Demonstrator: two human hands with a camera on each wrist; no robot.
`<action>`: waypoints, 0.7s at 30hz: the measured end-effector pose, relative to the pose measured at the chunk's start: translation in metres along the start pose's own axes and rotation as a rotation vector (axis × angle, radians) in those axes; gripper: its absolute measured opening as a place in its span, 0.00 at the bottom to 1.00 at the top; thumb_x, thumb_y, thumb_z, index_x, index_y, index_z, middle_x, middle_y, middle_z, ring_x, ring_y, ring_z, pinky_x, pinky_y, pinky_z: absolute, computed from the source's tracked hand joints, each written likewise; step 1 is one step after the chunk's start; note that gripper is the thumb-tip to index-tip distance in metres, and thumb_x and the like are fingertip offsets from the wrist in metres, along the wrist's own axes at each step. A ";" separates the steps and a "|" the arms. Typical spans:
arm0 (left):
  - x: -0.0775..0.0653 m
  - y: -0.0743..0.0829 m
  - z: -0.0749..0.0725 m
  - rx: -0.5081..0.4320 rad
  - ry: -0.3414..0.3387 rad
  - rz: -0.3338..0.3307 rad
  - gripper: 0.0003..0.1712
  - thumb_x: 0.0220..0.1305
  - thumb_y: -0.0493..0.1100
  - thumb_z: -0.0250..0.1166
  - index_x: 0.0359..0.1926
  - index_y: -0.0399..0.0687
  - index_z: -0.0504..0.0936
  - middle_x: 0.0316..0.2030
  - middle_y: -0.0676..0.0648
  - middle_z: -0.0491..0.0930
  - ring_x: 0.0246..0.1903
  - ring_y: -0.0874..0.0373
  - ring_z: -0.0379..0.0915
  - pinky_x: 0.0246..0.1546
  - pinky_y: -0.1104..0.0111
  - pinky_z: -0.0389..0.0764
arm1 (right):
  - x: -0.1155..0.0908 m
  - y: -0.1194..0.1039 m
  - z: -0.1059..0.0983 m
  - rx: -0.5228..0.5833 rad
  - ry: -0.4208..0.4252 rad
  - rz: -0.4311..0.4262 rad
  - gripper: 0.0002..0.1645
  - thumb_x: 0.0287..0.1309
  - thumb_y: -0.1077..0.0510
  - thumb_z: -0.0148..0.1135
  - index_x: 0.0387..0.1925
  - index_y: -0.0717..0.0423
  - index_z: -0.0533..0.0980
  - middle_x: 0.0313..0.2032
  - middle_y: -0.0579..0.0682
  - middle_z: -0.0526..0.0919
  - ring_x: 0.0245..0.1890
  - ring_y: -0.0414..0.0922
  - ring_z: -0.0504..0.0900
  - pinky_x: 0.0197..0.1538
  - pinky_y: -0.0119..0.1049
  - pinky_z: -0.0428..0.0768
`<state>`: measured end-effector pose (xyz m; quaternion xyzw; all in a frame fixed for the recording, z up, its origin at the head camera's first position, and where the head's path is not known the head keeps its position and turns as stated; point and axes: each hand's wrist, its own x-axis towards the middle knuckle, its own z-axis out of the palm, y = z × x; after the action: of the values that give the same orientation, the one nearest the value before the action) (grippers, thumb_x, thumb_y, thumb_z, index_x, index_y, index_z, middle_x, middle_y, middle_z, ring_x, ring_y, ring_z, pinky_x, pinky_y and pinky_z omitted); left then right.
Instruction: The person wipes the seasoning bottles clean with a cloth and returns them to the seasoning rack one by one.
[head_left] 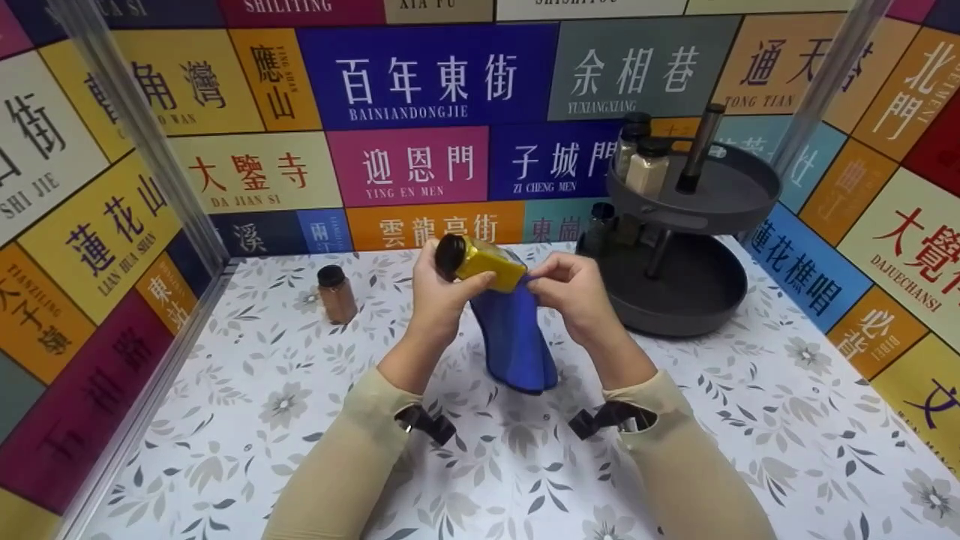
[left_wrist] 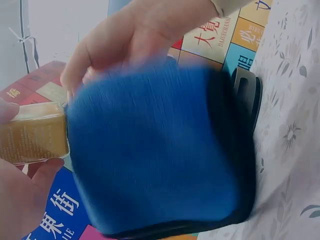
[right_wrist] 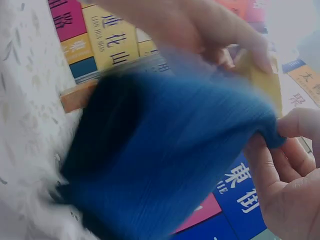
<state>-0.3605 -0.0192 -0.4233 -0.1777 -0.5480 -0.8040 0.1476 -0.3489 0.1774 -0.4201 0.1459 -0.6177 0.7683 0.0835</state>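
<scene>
Within left grip (head_left: 439,296), yellow jar (head_left: 487,261)

wrist views: blue cloth (left_wrist: 155,145) blurred | left wrist: yellow jar (left_wrist: 37,134) cut off

On the table (head_left: 247,450), a jar (head_left: 339,298) stood to the left of both hands, and a two-tier rack (head_left: 731,296) stood to their right, near the back wall (head_left: 442,79), with jars (head_left: 647,171) on the left side of its upper tier and more in its lower one. Between them, over the table, the bottle (head_left: 493,266) was in the left hand (head_left: 439,289), and the cloth (head_left: 517,341), in the right hand (head_left: 576,289), hung below it between the forearms.
</scene>
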 end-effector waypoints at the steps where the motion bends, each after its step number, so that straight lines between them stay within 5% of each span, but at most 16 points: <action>1: 0.000 0.000 0.000 -0.001 -0.001 0.000 0.30 0.46 0.25 0.77 0.49 0.38 0.72 0.48 0.43 0.81 0.50 0.54 0.80 0.53 0.68 0.85 | 0.000 0.000 0.000 0.023 0.024 -0.012 0.16 0.56 0.79 0.61 0.26 0.56 0.82 0.25 0.48 0.86 0.25 0.40 0.85 0.32 0.32 0.87; 5: 0.000 0.001 0.000 0.007 -0.018 -0.006 0.31 0.47 0.26 0.77 0.50 0.38 0.72 0.49 0.43 0.80 0.51 0.53 0.80 0.54 0.67 0.85 | 0.000 0.002 0.004 0.047 0.070 -0.033 0.16 0.58 0.79 0.62 0.28 0.56 0.82 0.27 0.49 0.86 0.28 0.41 0.87 0.36 0.33 0.89; 10: -0.001 0.002 -0.002 0.019 -0.007 -0.023 0.31 0.49 0.26 0.77 0.53 0.37 0.72 0.51 0.41 0.80 0.54 0.51 0.79 0.58 0.64 0.85 | -0.002 0.004 0.003 -0.041 -0.008 -0.014 0.14 0.58 0.77 0.63 0.28 0.57 0.82 0.28 0.48 0.88 0.29 0.41 0.89 0.38 0.36 0.90; 17: 0.001 0.002 -0.001 -0.028 -0.009 -0.042 0.31 0.49 0.23 0.76 0.52 0.36 0.72 0.50 0.41 0.80 0.51 0.51 0.80 0.54 0.65 0.86 | -0.002 -0.005 0.004 0.069 0.080 -0.086 0.15 0.57 0.79 0.62 0.29 0.58 0.83 0.27 0.51 0.85 0.28 0.42 0.87 0.36 0.35 0.90; 21: -0.001 0.003 -0.001 -0.027 -0.016 -0.051 0.31 0.51 0.24 0.75 0.55 0.36 0.72 0.52 0.40 0.79 0.54 0.50 0.80 0.59 0.62 0.86 | -0.003 0.000 0.005 0.021 0.048 -0.054 0.14 0.58 0.79 0.64 0.29 0.59 0.82 0.29 0.51 0.88 0.31 0.43 0.89 0.39 0.36 0.91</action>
<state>-0.3590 -0.0213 -0.4216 -0.1720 -0.5426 -0.8133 0.1203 -0.3457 0.1723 -0.4196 0.1450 -0.6032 0.7755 0.1177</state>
